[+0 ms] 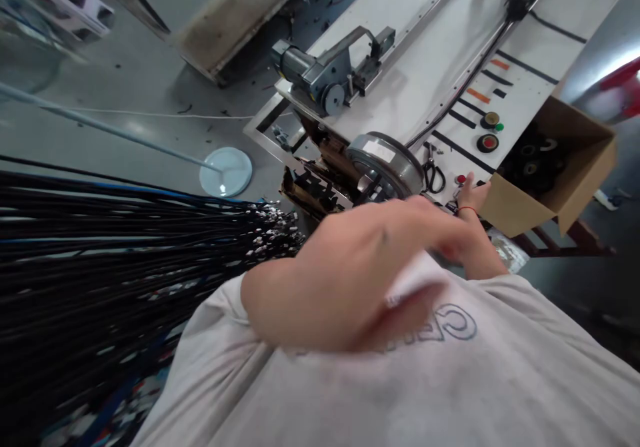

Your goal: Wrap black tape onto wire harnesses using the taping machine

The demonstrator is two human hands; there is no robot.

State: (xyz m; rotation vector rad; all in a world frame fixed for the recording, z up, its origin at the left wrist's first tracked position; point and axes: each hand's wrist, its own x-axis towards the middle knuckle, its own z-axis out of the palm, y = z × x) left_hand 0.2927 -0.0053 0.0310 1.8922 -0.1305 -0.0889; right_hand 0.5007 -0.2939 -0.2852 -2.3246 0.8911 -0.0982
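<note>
I'm resting my right hand [473, 195] open beside the red button [461, 179], right of centre. My left hand [425, 237] is blurring across below it, grip untellable. The button is probably feeling small and stiff, so I'm favouring a fingertip on its cap.

A worker's pale grey, short-sleeved T-shirt [450, 394] fills the frame from 6 o'clock, its cloth softly creased. Outlined dark-blue lettering [457, 324], partly hidden behind an arm, sits on the chest at 4 o'clock. The left sleeve [220, 307] ends in a loose hem at 8 o'clock; both forearms are bare. A thin red thread [467, 208] circles the wrist of the right hand [473, 190] at 3 o'clock.
</note>
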